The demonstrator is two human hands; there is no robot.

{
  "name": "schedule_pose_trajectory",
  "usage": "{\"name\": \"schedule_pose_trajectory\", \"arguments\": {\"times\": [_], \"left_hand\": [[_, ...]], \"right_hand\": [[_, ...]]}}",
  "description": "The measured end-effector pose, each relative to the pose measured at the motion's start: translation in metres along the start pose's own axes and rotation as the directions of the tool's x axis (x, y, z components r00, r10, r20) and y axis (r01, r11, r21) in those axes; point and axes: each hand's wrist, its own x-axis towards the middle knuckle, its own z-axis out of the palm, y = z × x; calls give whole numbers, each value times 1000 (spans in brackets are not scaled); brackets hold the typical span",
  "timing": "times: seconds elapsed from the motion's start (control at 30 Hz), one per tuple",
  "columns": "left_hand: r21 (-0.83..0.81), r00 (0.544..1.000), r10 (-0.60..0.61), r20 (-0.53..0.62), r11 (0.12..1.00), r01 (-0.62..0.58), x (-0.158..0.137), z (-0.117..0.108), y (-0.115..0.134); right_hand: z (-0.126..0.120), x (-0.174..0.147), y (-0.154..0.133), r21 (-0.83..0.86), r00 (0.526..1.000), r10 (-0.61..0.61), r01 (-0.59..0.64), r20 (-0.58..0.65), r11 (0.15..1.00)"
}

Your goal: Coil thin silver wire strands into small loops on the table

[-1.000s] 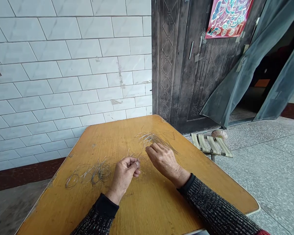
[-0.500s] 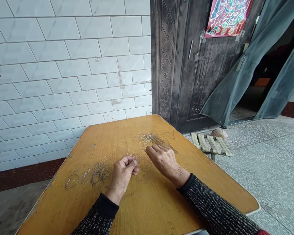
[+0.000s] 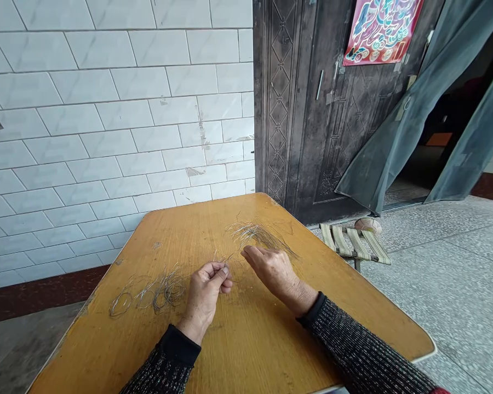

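Observation:
My left hand [image 3: 209,282] is closed in a pinch, thumb against forefinger, on a thin wire [image 3: 229,258] whose fine ends stick up past the fingertips. To its right, my right hand [image 3: 271,268] is closed too, palm down, with its fingertips pinched at the wire's other side; its grip is partly hidden. Just beyond the right hand lies a loose bundle of straight thin wires [image 3: 257,232]. Left of my left hand, several coiled wire loops [image 3: 164,293] rest on the wooden table [image 3: 238,350].
A white tiled wall [image 3: 119,120] stands behind the table. At the back right are a dark metal door [image 3: 312,137] with a red poster [image 3: 382,30] and a grey-green curtain [image 3: 398,137]. A folding stool with woven straps [image 3: 355,241] stands on the floor right of the table.
My right hand has shifted slightly left and down, its fingertips a little closer to my left hand. My left hand stays nearly still, and the wires on the table have not moved.

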Motion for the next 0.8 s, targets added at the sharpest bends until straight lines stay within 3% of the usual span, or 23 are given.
{"name": "schedule_pose_trajectory", "arguments": {"times": [0.13,0.23,0.37,0.53,0.6,0.8], "left_hand": [[1,1000,-1,-22,1000,1,3,-2,1],[-11,999,4,-35,1000,-4,4,-3,1],[-3,999,0,-34,1000,0,3,-3,1],[17,1000,-27,-2,999,27,1,-2,-1],[20,999,-50,19,999,49,1,-2,-1],[12,990,-95,105,995,94,1,-4,0]], "right_hand": [[-2,1,7,77,987,163,-162,-6,984],[-7,3,4,198,961,261,-274,89,941],[-6,4,-7,484,918,227,-367,324,794],[5,2,-13,639,879,242,-468,411,610],[5,1,-12,627,876,263,-476,405,617],[0,0,-10,468,931,263,-356,253,809]]}}
